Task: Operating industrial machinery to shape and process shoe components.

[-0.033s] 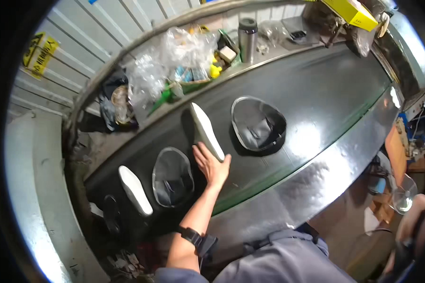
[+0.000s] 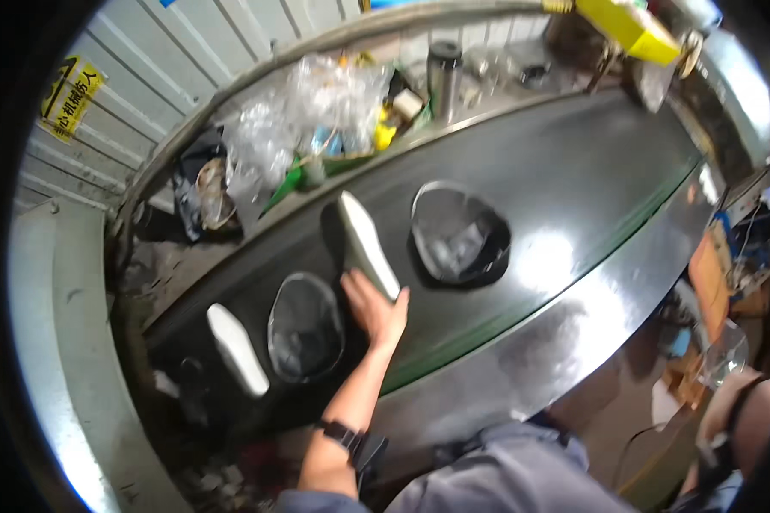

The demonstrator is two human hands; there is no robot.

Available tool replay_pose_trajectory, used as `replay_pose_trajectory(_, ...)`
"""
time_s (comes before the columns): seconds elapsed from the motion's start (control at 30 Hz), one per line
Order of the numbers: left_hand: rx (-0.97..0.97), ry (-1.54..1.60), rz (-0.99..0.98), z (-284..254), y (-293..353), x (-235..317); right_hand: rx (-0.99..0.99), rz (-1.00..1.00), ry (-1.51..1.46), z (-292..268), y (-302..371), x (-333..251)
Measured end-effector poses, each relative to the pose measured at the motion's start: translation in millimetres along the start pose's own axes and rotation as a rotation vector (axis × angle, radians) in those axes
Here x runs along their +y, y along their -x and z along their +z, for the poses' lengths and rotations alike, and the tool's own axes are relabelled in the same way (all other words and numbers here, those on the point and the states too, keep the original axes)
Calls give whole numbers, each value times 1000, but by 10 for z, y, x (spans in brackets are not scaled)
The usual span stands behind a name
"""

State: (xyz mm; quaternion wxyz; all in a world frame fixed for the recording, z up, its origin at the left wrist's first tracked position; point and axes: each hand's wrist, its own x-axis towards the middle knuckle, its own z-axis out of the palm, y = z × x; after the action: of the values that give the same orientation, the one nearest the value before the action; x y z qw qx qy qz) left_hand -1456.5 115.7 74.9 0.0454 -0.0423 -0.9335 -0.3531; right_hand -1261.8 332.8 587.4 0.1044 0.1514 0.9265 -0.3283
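Note:
My left hand (image 2: 375,306) reaches over the black conveyor belt (image 2: 590,162), fingers on one side and thumb on the other side of the near end of a white shoe sole (image 2: 366,244). The sole lies slanted, its far end free. Right of it is a black, open-topped shoe piece (image 2: 462,239) with a pale rim; a similar black piece (image 2: 306,329) lies to the left. Further left rests a second white shoe sole (image 2: 237,349). At the right edge, a blurred bare forearm with a dark strap, apparently my right arm (image 2: 734,403), shows no clear fingers.
Behind the belt, a ledge holds crumpled clear plastic bags (image 2: 316,94), a dark bundle (image 2: 201,192) and a steel flask (image 2: 443,81). A yellow box (image 2: 629,32) sits at the far right. The belt's metal side plate (image 2: 522,363) runs along the near side.
The view has shifted slightly, moving the belt pieces a little left and down in the picture. My left hand stays at the near end of the same white sole.

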Motion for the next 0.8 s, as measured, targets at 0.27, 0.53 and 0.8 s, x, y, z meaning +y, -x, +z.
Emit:
replay_pose_trajectory(0.27,143,53,-254,-47,140,-242,75,114,-804,2073,-1814,2969)
replay_pose_trajectory(0.53,41,-176,374,-1170,1731,1015,78,611,-1533,3304,-2643,2931)
replay_pose_trajectory(0.8,-102,-300,812,-476,3231,1201,42,363,-1866,2687,-1864,3256)
